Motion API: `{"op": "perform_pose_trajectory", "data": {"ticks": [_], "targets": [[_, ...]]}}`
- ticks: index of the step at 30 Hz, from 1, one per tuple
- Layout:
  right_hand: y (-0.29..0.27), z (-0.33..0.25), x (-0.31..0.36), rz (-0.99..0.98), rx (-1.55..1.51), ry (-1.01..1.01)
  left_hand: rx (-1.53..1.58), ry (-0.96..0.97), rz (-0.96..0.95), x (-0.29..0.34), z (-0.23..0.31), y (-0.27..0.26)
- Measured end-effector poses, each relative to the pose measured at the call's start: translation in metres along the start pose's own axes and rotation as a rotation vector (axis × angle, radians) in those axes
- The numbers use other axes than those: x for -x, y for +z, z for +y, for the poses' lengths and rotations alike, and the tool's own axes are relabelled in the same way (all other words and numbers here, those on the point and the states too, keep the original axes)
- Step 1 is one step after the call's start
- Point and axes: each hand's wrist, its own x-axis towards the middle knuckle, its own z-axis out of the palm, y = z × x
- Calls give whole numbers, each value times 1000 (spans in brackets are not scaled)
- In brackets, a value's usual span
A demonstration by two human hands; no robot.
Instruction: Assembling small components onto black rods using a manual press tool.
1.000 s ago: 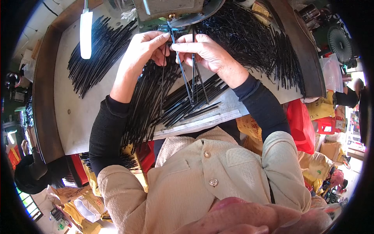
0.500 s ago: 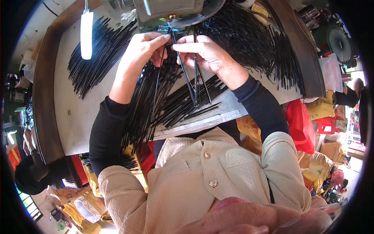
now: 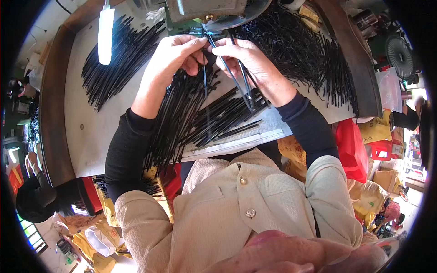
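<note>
Close below the machine head (image 3: 207, 10), my two hands work side by side. My left hand (image 3: 184, 53) is closed, thumb and forefinger pinching the end of a thin black rod (image 3: 205, 82) that hangs down. In my right hand (image 3: 246, 57) is a jointed set of thin black rods, like umbrella ribs (image 3: 235, 79), gripped near the upper ends; their joined lower ends point toward me. The upper tips meet at the machine's small working point, where my fingers partly hide them. Under my hands lies a pile of black rods (image 3: 180, 109).
More black rods lie in a left pile (image 3: 120, 61), a front bundle (image 3: 223, 119) and a tangled right heap (image 3: 282, 43). A raised brown rim (image 3: 54, 104) edges the pale table (image 3: 95, 145). A white lamp (image 3: 106, 36) hangs at left; a red bag (image 3: 351, 150) sits at right.
The ribs' lower ends have swung right and drawn closer together. The rod at my left hand has shifted right. Both hands stay by the machine, and the whole view has moved slightly.
</note>
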Motion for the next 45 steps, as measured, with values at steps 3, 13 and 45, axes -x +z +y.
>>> {"op": "perform_pose_trajectory", "data": {"ticks": [3,13,45], "targets": [[2,-6,5,-17,-4,12,5,0,43,-1,-5,-2],[-5,-1,15,-90,192,26,25,49,-26,-4,-14,-6],[-176,-86,121,657,1597,-274,-804,33,-113,10,2,29]]}}
